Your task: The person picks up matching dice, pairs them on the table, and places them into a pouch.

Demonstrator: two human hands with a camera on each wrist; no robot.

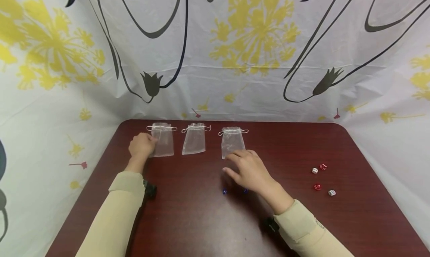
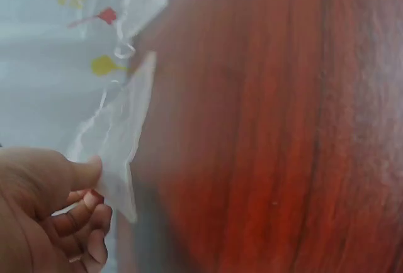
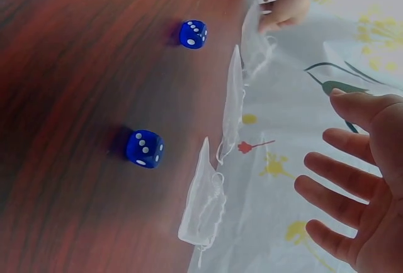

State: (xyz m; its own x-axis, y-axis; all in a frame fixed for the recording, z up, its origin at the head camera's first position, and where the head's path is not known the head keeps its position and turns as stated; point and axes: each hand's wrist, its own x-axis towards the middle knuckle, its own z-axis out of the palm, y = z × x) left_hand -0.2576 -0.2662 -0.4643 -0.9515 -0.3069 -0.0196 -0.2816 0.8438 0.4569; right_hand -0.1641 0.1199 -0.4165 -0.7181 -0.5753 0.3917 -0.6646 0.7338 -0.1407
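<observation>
A person's left hand point(image 1: 142, 145) pinches the left edge of the left pouch point(image 1: 164, 143) at the far left of a dark red-brown table point(image 1: 195, 212). From the head view that hand is merely a bent shape beside the mesh; the left wrist view reveals thumb and fingers at the fabric. The right hand point(image 1: 250, 171), fingers spread and grasping nothing, is poised by the near edge of the right pouch point(image 1: 233, 141); only the right wrist view bares its palm. The same view brings up close the left blue die point(image 3: 192, 34) and right blue die point(image 3: 145, 149), mere specks in the head view, near the center just below that hand. The head view alone takes in two red dice point(image 1: 317, 187) and two white dice point(image 1: 314, 170), grouped well to the right. The left pouch is sheer and whitish, lying flat with a pale drawstring looped out on both sides of its gathered far end. The middle pouch point(image 1: 194, 140) and right pouch match it. Both blue dice are glossy, round-cornered and marked with white pips.
</observation>
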